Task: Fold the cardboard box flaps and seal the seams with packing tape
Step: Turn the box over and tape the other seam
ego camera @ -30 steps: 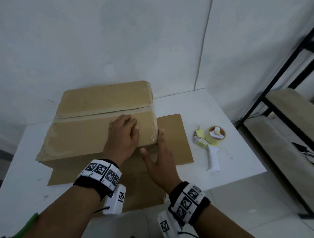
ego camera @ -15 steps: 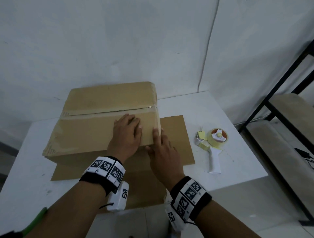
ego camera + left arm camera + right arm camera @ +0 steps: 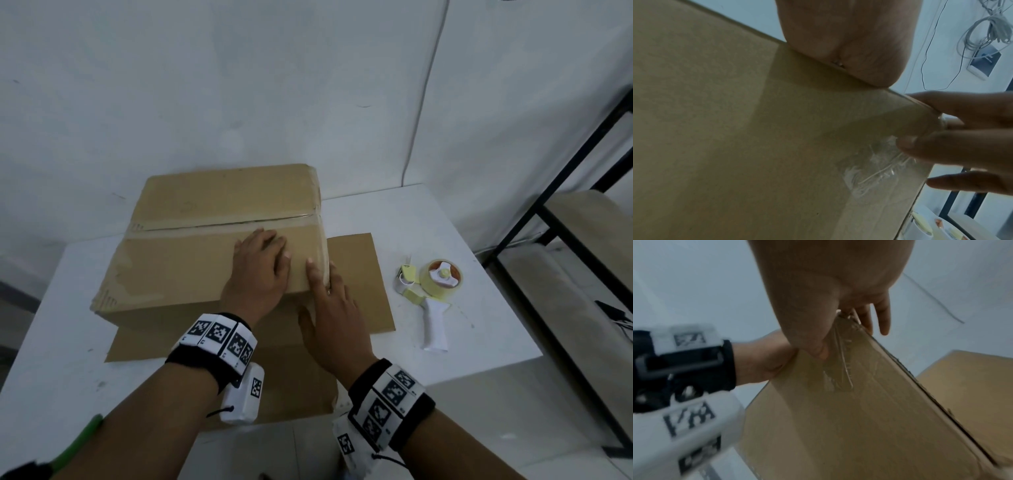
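A closed brown cardboard box (image 3: 191, 267) sits on the white table (image 3: 445, 233), with clear tape (image 3: 219, 228) along its top seam. My left hand (image 3: 260, 274) lies flat on the box top near the right end, fingers straight. At the near right corner my right hand (image 3: 332, 308) straddles the edges, one finger on top and the thumb on the front face. In the right wrist view that thumb (image 3: 818, 344) presses crinkled clear tape (image 3: 838, 373) on the front face. The left wrist view shows the same tape (image 3: 875, 172) under the right hand's fingers (image 3: 962, 146).
A tape dispenser (image 3: 436, 291) with a yellowish roll and white handle lies on the table right of the box. A flat cardboard sheet (image 3: 359, 284) lies under the box. A black-framed shelf rack (image 3: 565, 192) stands at the right, a white wall behind.
My right hand moved from beside the box onto its near right corner, one finger sliding up onto the top. The left hand stayed flat on the box.
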